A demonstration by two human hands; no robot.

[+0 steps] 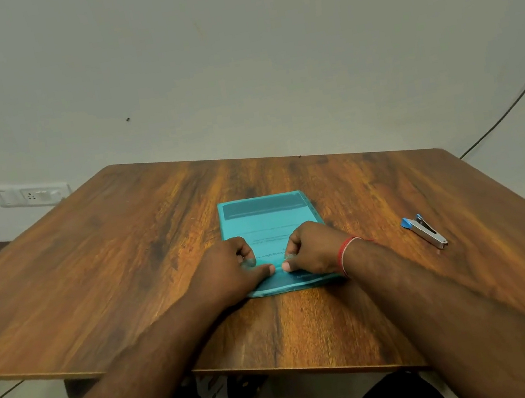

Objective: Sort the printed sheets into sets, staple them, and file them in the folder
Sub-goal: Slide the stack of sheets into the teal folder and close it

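Note:
A translucent teal folder lies flat in the middle of the wooden table, with printed sheets showing through its cover. My left hand and my right hand rest side by side on the folder's near half, fingers curled, thumbs almost touching, pinching the teal flap near its near edge. A red thread band circles my right wrist. A silver stapler with a blue end lies on the table to the right, apart from both hands.
The table stands against a plain wall with a switch and socket plate at the left. A dark cable runs down the wall at the right. My knees show below the table's near edge.

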